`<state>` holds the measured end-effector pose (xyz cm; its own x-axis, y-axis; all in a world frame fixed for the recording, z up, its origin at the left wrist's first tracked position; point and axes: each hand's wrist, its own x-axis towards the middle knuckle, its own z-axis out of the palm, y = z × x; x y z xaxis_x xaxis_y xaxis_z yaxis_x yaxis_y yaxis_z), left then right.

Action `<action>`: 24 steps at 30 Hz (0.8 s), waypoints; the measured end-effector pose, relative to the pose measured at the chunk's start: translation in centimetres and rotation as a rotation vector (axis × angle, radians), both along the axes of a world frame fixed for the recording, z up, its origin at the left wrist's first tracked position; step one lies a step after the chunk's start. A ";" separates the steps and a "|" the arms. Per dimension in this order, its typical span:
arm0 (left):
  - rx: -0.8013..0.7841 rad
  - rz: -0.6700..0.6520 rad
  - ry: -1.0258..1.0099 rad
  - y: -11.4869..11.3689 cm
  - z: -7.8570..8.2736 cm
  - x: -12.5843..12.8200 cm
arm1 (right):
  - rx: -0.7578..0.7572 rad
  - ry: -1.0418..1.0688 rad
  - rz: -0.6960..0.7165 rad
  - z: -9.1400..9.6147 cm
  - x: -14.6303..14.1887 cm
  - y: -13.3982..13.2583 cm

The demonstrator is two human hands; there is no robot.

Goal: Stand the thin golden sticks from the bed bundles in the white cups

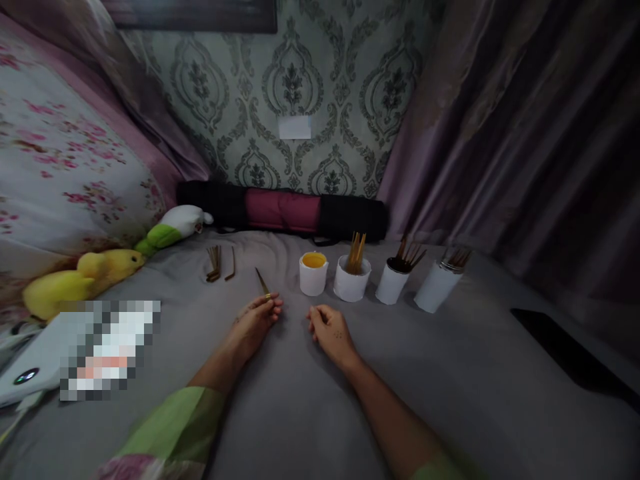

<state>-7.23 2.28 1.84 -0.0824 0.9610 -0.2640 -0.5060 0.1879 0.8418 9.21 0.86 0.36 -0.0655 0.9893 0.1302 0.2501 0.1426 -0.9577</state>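
Observation:
My left hand point(257, 321) pinches a thin, tapered gold-brown stick point(262, 280), its dark tip pointing away from me; its exact kind does not show. My right hand point(327, 330) is closed with the fingers curled, and anything inside it is hidden. Just beyond it stands a white cup with a yellow inside point(313, 279). To the right of that, a wider white cup point(352, 287) holds several upright golden sticks point(357, 252). Left of my hands lie a small cluster of brown bent-ended sticks point(214, 262) and a single L-shaped stick point(231, 264).
Two taller white containers point(393, 287) point(438, 288) with brown sticks stand at right. A black flat object point(570, 350) lies far right. Yellow plush toy point(75, 283), green-white plush point(175, 227) and a white device point(40, 360) are left. A black-maroon roll point(283, 210) lies along the wall.

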 end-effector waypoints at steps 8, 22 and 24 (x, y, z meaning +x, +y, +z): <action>0.000 -0.055 -0.034 -1.4 -0.5 0.7 | -0.005 -0.001 0.002 -0.2 0.0 0.0; 0.014 -0.106 -0.057 -3.7 -0.6 1.6 | 0.007 0.013 0.010 -0.5 0.1 0.1; 0.011 -0.111 -0.063 -4.0 -0.7 1.7 | 0.002 0.013 0.009 -0.5 0.1 0.1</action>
